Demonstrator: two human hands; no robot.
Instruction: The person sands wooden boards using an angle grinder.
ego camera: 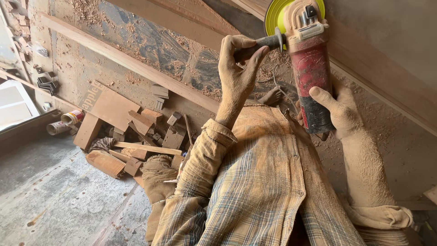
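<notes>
The left hand (239,61) is clenched round the dark side handle (259,44) of an angle grinder (309,59), while the right hand (339,111) grasps its red body from below. The grinder (coated in sawdust, like both hands) is held up before a long wooden board (373,59), its yellow-green disc guard (275,13) at the top. Wood offcuts (136,136) lie on the floor beside a dusty plank (127,61).

I see the grinder (311,68) in dusty matt red plastic, rough wooden offcuts (136,136) (sawdust everywhere), soft checked cloth shirt (259,182).
</notes>
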